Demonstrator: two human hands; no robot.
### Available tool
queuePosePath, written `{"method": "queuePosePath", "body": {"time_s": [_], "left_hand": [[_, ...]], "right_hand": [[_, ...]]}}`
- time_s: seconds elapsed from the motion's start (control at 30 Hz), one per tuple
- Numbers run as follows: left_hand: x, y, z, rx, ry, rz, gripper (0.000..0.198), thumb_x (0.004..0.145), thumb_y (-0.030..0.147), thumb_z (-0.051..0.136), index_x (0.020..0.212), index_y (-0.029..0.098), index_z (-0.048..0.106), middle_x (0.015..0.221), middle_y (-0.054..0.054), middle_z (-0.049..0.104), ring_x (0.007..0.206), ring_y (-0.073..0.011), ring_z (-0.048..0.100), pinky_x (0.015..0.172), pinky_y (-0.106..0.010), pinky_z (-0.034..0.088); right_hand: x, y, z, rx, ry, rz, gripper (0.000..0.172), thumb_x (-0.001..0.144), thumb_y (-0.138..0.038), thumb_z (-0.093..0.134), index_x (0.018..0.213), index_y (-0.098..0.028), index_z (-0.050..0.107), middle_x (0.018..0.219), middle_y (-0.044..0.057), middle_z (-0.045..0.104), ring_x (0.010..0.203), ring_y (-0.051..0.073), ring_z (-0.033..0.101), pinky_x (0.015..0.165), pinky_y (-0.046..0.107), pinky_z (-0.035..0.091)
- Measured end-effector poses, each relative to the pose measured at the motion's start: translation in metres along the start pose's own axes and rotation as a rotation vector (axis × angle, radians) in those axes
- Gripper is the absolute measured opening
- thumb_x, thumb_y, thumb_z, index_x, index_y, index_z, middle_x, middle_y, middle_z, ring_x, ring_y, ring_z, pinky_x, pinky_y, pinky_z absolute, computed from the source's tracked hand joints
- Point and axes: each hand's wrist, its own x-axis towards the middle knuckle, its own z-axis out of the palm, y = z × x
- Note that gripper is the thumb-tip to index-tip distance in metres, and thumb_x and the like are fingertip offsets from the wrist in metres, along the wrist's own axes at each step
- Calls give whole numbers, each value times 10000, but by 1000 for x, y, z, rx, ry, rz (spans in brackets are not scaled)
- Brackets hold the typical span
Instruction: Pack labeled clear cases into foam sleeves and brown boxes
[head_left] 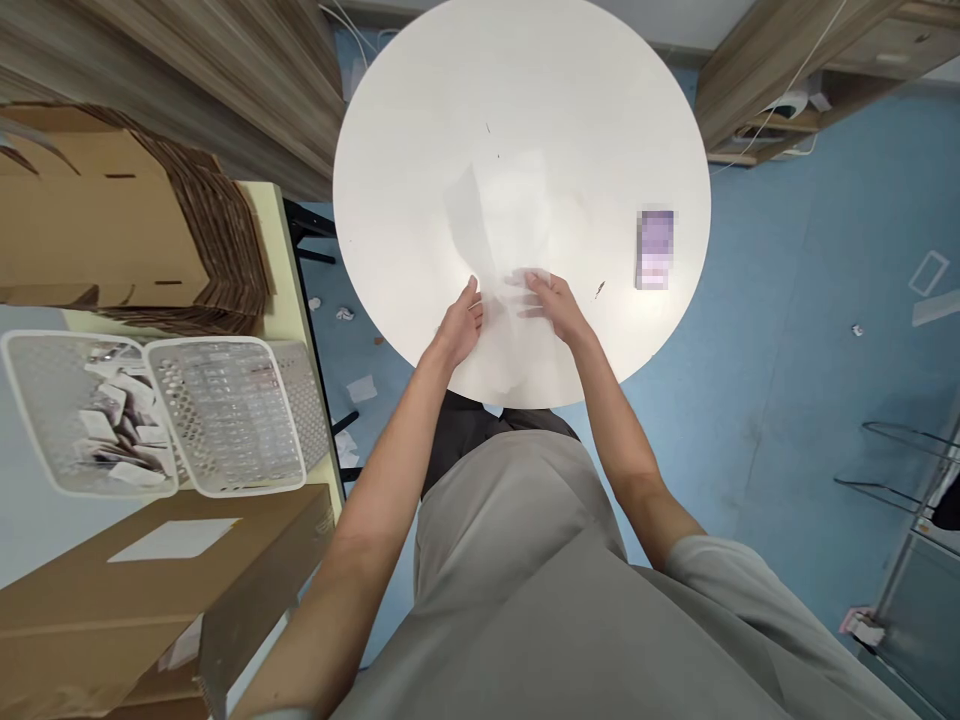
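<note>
A thin, translucent piece of plastic film (517,225) is spread between my hands above the white round table (405,130); whether it is a flat sheet or a bag I cannot tell. My left hand (461,325) grips its left side, with the thumb pointing up and the fingers curled in. On the other side, my right hand (556,303) holds the film, and its fingers show faintly through the material. Both hands are near the edge of the table closest to my body.
A pixelated purple item (655,250) lies on the table's right side. To the left, a side table carries stacked flat cardboard (112,220), a white basket of small packets (90,485), a basket of clear plastic pieces (225,490) and a cardboard box (255,590). Paper scraps dot the blue floor (795,300).
</note>
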Motion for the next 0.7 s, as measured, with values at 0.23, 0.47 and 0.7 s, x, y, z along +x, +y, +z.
{"method": "queuePosePath", "body": {"time_s": [0.23, 0.47, 0.7], "left_hand": [[29, -3, 6, 110, 326, 30, 415, 883, 561, 895, 839, 215, 671, 828, -41, 681, 847, -203, 677, 791, -323, 582], [61, -4, -7, 400, 367, 109, 277, 938, 434, 805, 811, 227, 672, 809, -34, 684, 822, -207, 656, 812, -334, 547], [67, 10, -36, 689, 277, 179, 284, 934, 389, 795, 1152, 214, 745, 1112, -97, 768, 1069, -280, 706, 1065, -452, 556]], "right_hand": [[30, 38, -25, -262, 317, 21, 513, 1050, -735, 630, 942, -236, 677, 922, 54, 792, 754, 192, 750, 770, 342, 632], [48, 46, -28, -655, 349, 10, 507, 1140, -661, 504, 858, -253, 609, 782, 43, 736, 751, 236, 711, 888, 416, 600], [62, 48, -35, -695, 390, -2, 529, 1123, -722, 468, 937, -256, 636, 844, 64, 726, 888, 279, 702, 916, 446, 584]]}}
